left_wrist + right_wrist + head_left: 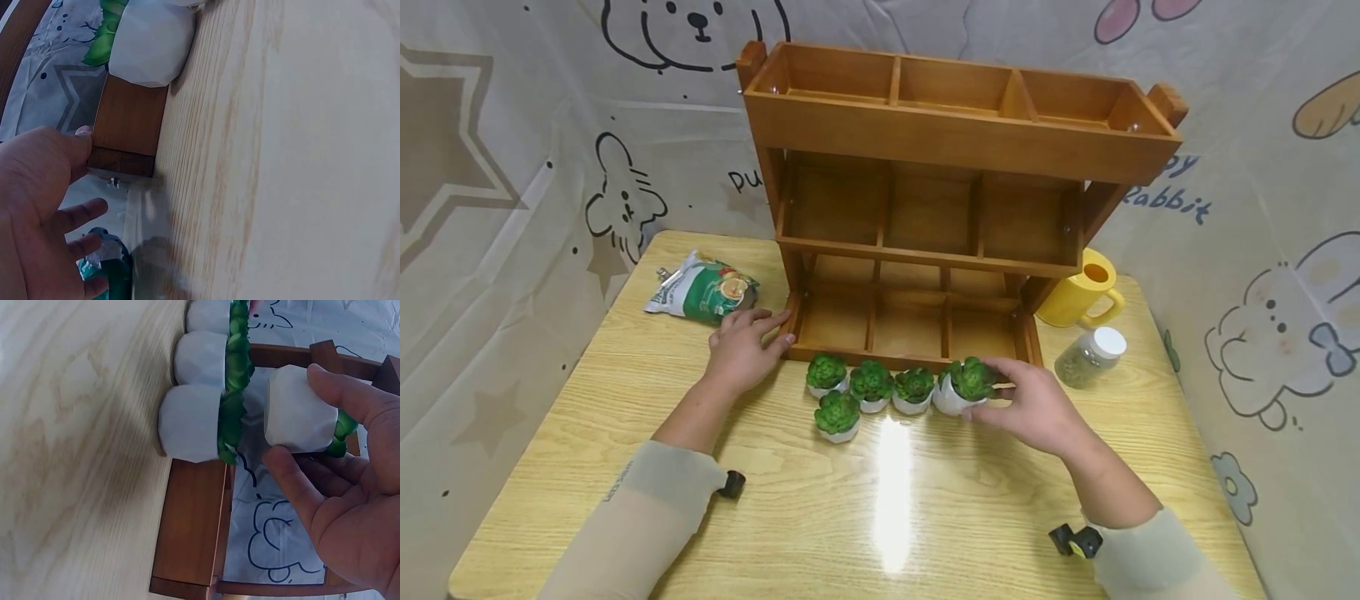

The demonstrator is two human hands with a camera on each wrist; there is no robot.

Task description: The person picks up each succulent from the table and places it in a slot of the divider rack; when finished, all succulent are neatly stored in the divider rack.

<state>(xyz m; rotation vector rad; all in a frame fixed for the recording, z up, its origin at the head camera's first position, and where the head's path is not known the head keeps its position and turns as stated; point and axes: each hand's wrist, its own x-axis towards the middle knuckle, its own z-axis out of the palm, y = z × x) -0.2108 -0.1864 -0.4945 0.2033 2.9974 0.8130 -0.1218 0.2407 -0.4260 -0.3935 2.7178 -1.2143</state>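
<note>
I record the right hand [1028, 407] pinching a potted succulent [964, 385] just above the counter [985, 517], beside four smaller succulents [871, 383]; the left hand [743, 350], fingers loosely spread, touches the wooden shelf [925, 255] at its left end.

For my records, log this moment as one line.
right hand: holds potted succulent above table | left hand: touches three-tier wooden shelf | four other potted succulents: on table before shelf
</note>
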